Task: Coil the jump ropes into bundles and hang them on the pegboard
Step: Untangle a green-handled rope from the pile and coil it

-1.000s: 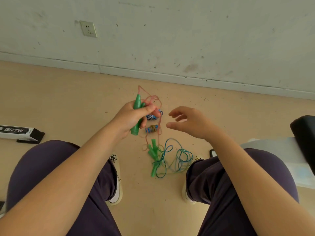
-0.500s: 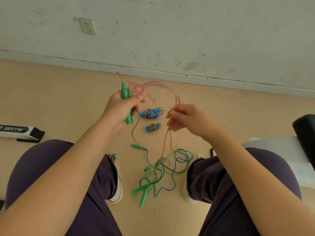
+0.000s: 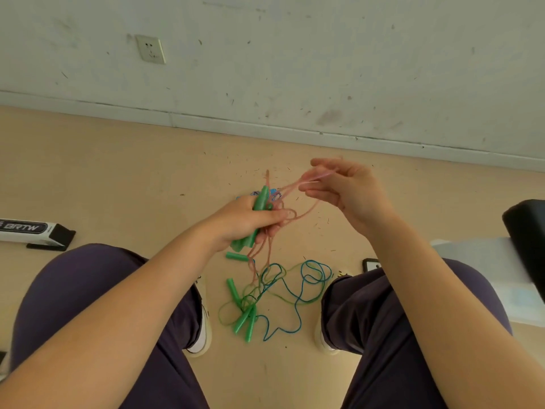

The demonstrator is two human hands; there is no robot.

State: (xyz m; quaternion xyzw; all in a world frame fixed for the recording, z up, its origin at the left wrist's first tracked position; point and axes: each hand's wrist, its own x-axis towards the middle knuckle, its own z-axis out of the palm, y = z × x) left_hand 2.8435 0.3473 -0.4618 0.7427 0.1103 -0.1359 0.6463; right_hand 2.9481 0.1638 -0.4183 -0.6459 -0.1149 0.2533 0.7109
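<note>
Head view: our left hand (image 3: 244,222) clamps the green handles (image 3: 259,202); our right hand (image 3: 345,190) seemingly pinches the pink rope (image 3: 298,215) between thumb and fingertips.

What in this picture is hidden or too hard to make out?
- Pegboard: not in the head view at all.
- Blue bundle: mostly hidden behind the left hand and its green handles.
- Pink rope: blurred near the right hand.
- Dark object: cut by the right edge.
</note>
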